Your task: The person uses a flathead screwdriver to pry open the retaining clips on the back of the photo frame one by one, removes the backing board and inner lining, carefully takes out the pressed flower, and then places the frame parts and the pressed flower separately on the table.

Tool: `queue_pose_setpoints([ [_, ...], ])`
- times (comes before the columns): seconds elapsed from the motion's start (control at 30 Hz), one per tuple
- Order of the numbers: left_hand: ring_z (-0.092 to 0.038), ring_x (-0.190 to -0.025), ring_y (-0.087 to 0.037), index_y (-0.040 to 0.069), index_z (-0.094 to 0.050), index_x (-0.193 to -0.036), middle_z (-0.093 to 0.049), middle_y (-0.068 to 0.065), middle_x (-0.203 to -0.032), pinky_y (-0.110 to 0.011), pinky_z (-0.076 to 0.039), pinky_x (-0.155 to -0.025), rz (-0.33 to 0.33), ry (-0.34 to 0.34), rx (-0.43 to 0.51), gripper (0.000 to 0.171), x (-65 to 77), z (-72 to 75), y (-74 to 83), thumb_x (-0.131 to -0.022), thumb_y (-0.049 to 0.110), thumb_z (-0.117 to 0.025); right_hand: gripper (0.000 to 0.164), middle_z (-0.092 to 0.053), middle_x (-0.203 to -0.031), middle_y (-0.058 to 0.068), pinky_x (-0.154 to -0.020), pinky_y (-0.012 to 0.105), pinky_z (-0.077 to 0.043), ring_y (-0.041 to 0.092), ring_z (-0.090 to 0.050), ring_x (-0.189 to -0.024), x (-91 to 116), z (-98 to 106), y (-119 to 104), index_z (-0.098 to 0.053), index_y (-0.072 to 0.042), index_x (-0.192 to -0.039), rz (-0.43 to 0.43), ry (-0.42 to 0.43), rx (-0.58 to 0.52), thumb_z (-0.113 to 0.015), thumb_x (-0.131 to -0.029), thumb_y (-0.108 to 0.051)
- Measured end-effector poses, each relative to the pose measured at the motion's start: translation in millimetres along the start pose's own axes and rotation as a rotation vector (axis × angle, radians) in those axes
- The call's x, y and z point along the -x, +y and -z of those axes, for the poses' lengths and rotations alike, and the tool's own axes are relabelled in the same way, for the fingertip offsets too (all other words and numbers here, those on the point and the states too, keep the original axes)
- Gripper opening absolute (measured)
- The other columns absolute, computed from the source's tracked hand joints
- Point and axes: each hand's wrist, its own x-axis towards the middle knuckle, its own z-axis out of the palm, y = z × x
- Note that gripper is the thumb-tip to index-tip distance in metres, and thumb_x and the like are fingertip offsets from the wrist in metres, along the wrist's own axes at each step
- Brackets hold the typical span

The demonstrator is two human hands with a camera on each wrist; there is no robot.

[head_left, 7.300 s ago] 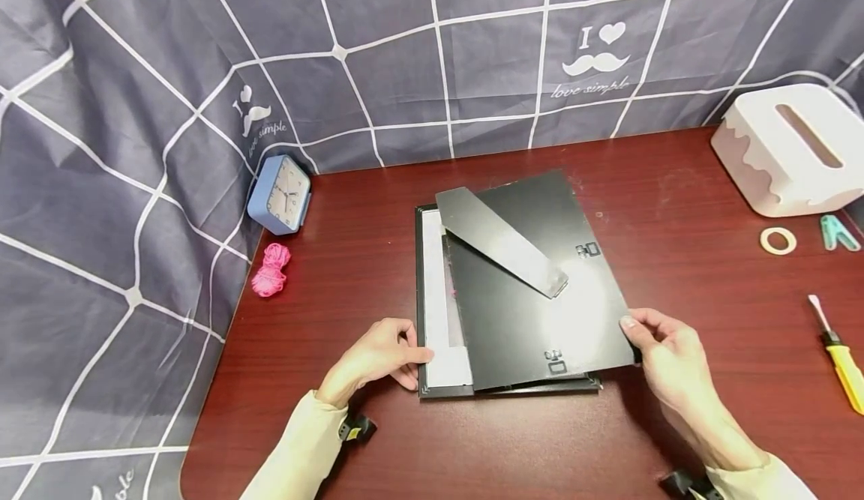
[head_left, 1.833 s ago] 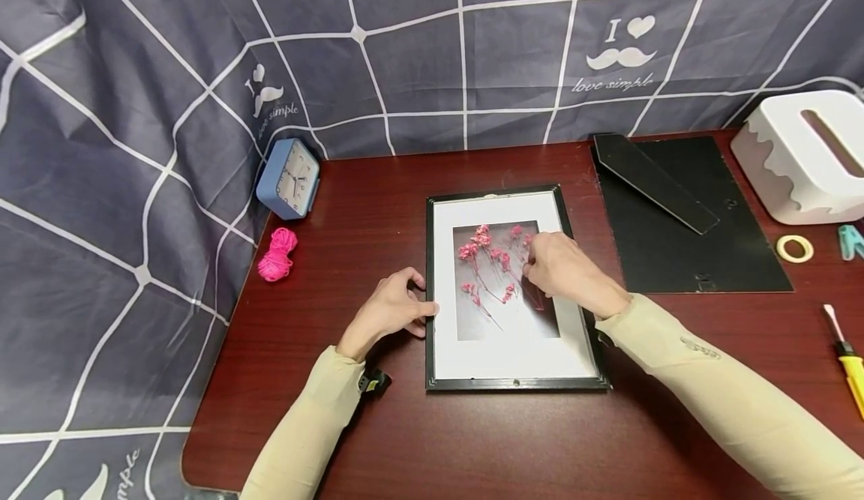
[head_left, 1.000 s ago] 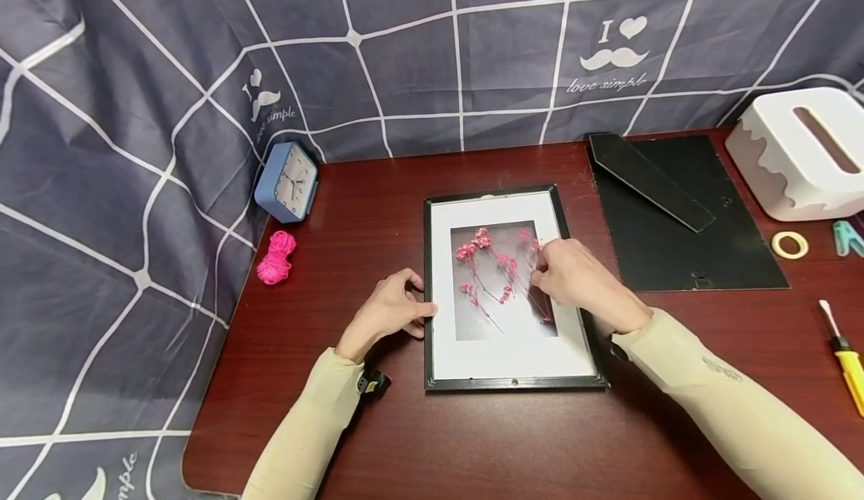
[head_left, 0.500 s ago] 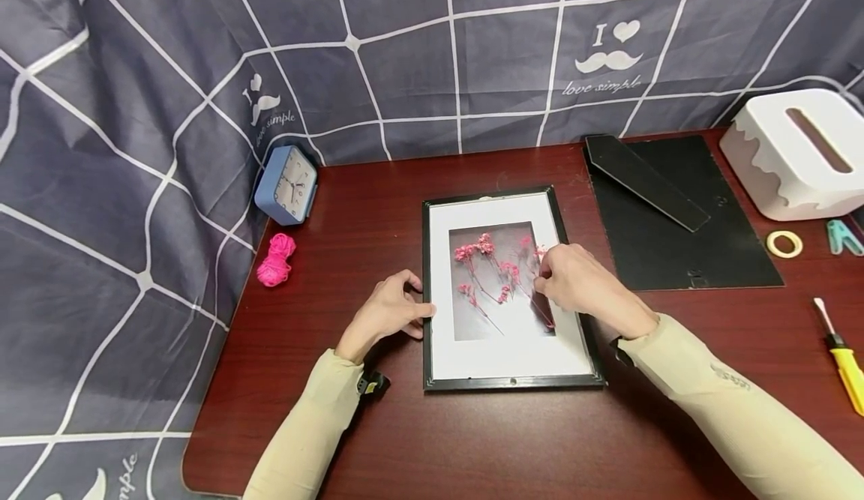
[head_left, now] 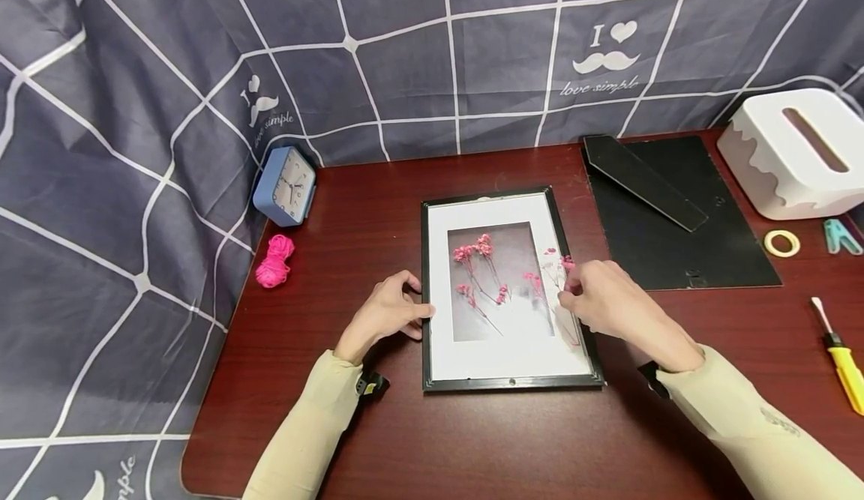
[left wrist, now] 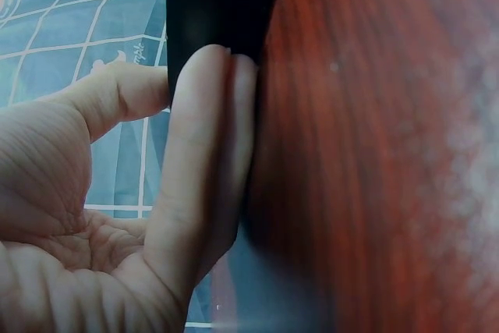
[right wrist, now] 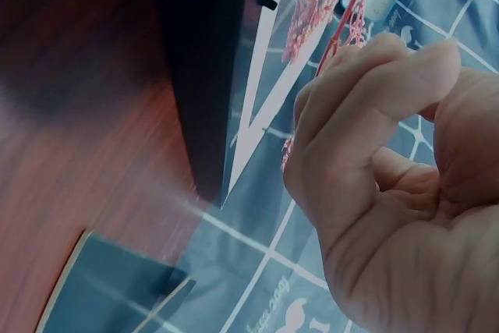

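A black picture frame (head_left: 513,384) with a white mat lies face down on the table, its back off. Pink dried flowers (head_left: 484,245) rest in its grey window. My left hand (head_left: 385,309) grips the frame's left edge, thumb on top; in the left wrist view the fingers (left wrist: 199,138) lie along the black side wall. Over the frame's right border, my right hand (head_left: 607,301) pinches a dried flower sprig (head_left: 533,282). Its thin red stem (right wrist: 337,37) shows at the fingertips in the right wrist view, where the curled fingers partly hide the pinch.
The black backing board (head_left: 729,260) with its stand leg (head_left: 644,185) lies at the back right. Beyond it are a tissue box (head_left: 790,155), a tape ring (head_left: 781,244), a teal clip (head_left: 841,238) and a screwdriver (head_left: 840,357). A blue clock (head_left: 286,187) and pink yarn (head_left: 274,261) stand left.
The backing board has come off the frame and lies at the back right. My right hand has carried the sprig rightward from the window to the right border; my left hand stays at the edge.
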Motion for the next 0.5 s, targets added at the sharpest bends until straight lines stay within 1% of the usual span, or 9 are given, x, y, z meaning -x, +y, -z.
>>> queue_pose_setpoints([
  [0.07,-0.074,-0.064,-0.015,-0.001,-0.055,-0.128,-0.068,-0.009,-0.084,-0.036,-0.071,-0.063,0.002,-0.002,-0.006,0.043,0.0,-0.3,-0.1,-0.093,0.005,-0.08,0.019,-0.059,-0.064,-0.001,-0.052,0.026,-0.041,0.014,-0.053,-0.061,7,1,6,-0.073,-0.009,-0.082,-0.008,0.012,-0.015,-0.068,-0.1,-0.014],
  [0.17,-0.074,-0.064,-0.015,-0.001,-0.055,-0.129,-0.068,-0.009,-0.084,-0.036,-0.071,-0.064,0.003,-0.002,-0.012,0.044,0.8,-1.0,0.1,-0.093,0.005,-0.08,0.02,-0.06,-0.061,-0.003,-0.05,0.025,-0.041,0.012,-0.055,-0.058,19,3,15,-0.07,-0.011,-0.081,-0.014,0.038,-0.027,-0.068,-0.101,-0.014],
  [0.23,-0.074,-0.063,-0.015,-0.001,-0.055,-0.13,-0.067,-0.009,-0.085,-0.036,-0.071,-0.064,0.003,-0.003,-0.013,0.044,1.2,-1.4,0.1,-0.093,0.005,-0.08,0.022,-0.059,-0.06,-0.003,-0.048,0.025,-0.042,0.012,-0.056,-0.057,26,5,23,-0.069,-0.011,-0.08,-0.024,0.053,-0.03,-0.07,-0.102,-0.015],
  [0.3,-0.074,-0.061,-0.015,-0.002,-0.055,-0.13,-0.067,-0.009,-0.085,-0.037,-0.071,-0.064,0.002,-0.003,-0.014,0.044,1.6,-1.6,-0.2,-0.093,0.005,-0.08,0.021,-0.059,-0.06,-0.003,-0.047,0.025,-0.043,0.011,-0.058,-0.056,34,8,32,-0.069,-0.011,-0.082,-0.034,0.066,-0.036,-0.071,-0.102,-0.016],
  [0.37,-0.074,-0.06,-0.015,-0.001,-0.055,-0.129,-0.066,-0.009,-0.085,-0.037,-0.071,-0.063,0.002,-0.002,-0.013,0.044,1.5,-1.6,-0.7,-0.093,0.005,-0.08,0.02,-0.06,-0.06,-0.003,-0.047,0.025,-0.044,0.012,-0.06,-0.056,42,11,43,-0.071,-0.009,-0.086,-0.056,0.071,-0.048,-0.072,-0.103,-0.018],
  [0.5,-0.074,-0.064,-0.015,-0.001,-0.055,-0.13,-0.066,-0.009,-0.085,-0.037,-0.071,-0.064,0.005,0.0,-0.011,0.045,0.6,-1.7,-1.0,-0.093,0.005,-0.08,0.017,-0.064,-0.061,-0.002,-0.047,0.025,-0.049,0.013,-0.064,-0.055,57,15,65,-0.074,-0.002,-0.1,-0.097,0.106,-0.073,-0.071,-0.105,-0.018],
])
